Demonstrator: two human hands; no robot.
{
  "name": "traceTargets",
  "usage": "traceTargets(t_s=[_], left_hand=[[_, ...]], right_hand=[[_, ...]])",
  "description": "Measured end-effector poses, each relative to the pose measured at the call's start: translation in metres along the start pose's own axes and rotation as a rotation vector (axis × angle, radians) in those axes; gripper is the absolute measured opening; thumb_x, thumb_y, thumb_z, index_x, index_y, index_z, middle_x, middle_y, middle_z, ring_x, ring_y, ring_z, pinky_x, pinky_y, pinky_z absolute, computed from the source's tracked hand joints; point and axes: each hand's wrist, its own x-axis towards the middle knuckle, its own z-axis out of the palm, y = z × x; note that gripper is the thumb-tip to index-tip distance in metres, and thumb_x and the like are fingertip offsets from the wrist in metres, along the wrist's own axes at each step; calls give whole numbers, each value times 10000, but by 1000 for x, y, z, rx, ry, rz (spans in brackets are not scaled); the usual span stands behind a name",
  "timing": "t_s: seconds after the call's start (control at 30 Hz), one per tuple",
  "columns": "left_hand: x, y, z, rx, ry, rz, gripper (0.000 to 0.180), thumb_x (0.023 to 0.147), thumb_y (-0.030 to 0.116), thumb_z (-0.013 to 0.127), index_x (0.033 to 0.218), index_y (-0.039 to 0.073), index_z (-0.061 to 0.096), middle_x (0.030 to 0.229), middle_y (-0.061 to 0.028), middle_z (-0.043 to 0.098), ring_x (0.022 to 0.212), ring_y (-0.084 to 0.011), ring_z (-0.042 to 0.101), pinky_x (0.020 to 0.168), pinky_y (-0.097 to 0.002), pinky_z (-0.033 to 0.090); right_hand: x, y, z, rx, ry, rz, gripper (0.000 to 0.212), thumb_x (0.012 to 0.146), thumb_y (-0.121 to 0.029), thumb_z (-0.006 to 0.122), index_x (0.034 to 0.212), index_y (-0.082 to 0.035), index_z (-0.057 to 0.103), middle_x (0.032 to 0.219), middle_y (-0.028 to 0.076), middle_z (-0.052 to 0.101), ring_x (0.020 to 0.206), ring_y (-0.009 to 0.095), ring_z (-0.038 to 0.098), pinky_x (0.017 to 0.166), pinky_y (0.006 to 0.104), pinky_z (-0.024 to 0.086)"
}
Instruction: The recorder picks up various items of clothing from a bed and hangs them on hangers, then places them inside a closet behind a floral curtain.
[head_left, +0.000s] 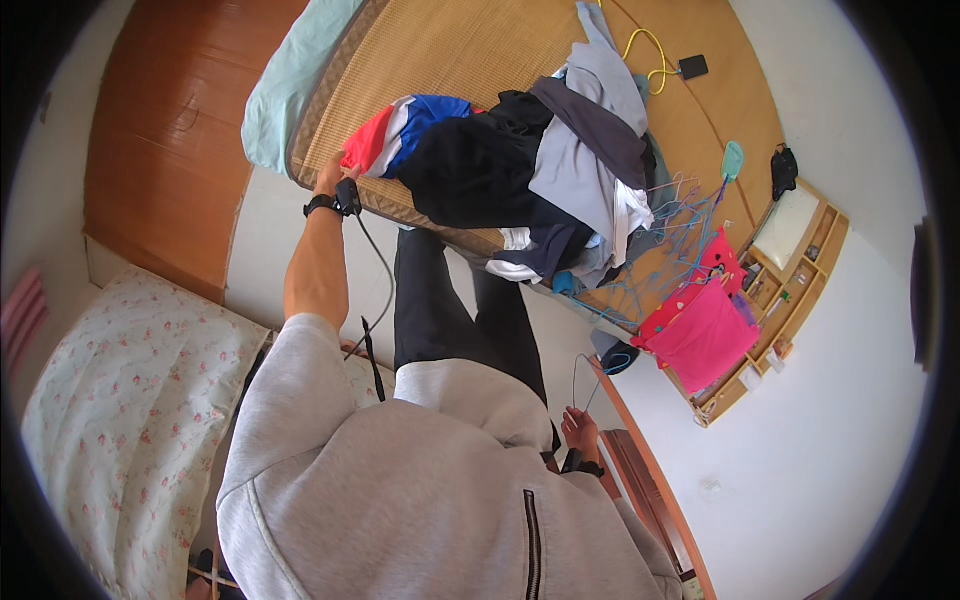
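At the bed's near left edge, my left hand (pixel 334 178) pinches the red end of a red, white and blue garment (pixel 402 135). This garment lies against the left side of a heap of clothes, beside a black garment (pixel 470 165) and a light grey one (pixel 580 155). Down by my right hip, my right hand (pixel 580 432) is closed on a thin blue wire hanger (pixel 576 375), whose loop points up and away from me. Several more blue wire hangers (pixel 640 285) lie tangled at the right of the heap.
A woven mat (pixel 400 60) covers the bed. On the right stand a wooden shelf (pixel 815 240) and a pink cloth (pixel 708 335). A yellow cord (pixel 655 45) leads to a black square object (pixel 693 67). A floral cloth (pixel 140 390) hangs at the left; a black cable (pixel 385 270) trails from my left wrist.
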Motion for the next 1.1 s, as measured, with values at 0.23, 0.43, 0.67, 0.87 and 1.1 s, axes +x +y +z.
traceTargets(t_s=[0.23, 0.43, 0.67, 0.87, 1.1], left_hand=[[-42, 11, 63, -837, -419, -237, 173, 973, 116, 621, 836, 90, 518, 625, 51, 420, 525, -77, 410, 529, -230, 371], [-107, 30, 68, 110, -314, -28, 256, 924, 198, 680, 1107, 41, 595, 814, -33, 567, 673, -138, 541, 633, -270, 472], [-71, -40, 114, 426, -213, 308, 781, 779, 169, 819, 1463, 90, 451, 1144, -161, 673, 931, -254, 681, 758, -361, 577], [-68, -59, 99, 487, -163, 373, 307, 789, 98, 729, 1092, 47, 718, 829, -110, 715, 728, -197, 691, 632, -331, 547], [-267, -40, 51, 791, 149, 935, 390, 854, 360, 661, 1114, 74, 714, 948, -239, 716, 906, -419, 689, 797, -496, 542]], right_hand=[[-33, -26, 34, 87, -46, -215, 239, 1057, -293, 500, 1084, -77, 598, 1287, 88, 601, 1165, 247, 535, 926, 376, 477], [-81, -98, 117, 136, -342, -472, 250, 1049, -346, 534, 976, -112, 583, 1133, 53, 634, 1047, 220, 576, 980, 362, 427], [-72, -79, 132, -7, -488, -651, 353, 1060, -328, 528, 780, -113, 543, 767, 0, 556, 818, 148, 563, 899, 346, 488], [-65, -50, 103, -269, -441, -624, 446, 1085, -334, 438, 715, -84, 448, 775, 86, 521, 880, 263, 551, 857, 401, 425], [-52, -56, 65, -454, -559, -750, 458, 1077, -315, 458, 679, -89, 431, 760, 75, 505, 835, 243, 552, 831, 384, 412]])
